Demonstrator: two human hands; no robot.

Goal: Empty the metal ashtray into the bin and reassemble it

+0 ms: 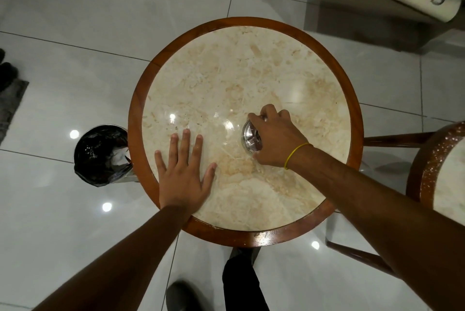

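A small round metal ashtray (249, 135) stands on the marble top of a round table (226, 71), right of its middle. My right hand (274, 135) covers most of it from the right, fingers curled over its top and rim, gripping it. A yellow band circles that wrist. My left hand (185, 167) lies flat on the table with fingers spread, left of the ashtray and apart from it, holding nothing. The bin (102, 154), lined with a black bag, stands on the floor against the table's left edge.
The table has a wooden rim (137, 109). A second round table (437, 169) is at the right edge, with wooden legs between the two. Glossy white floor tiles surround everything. My shoe (181, 295) and dark trouser leg show below the table. A grey mat (12, 101) lies far left.
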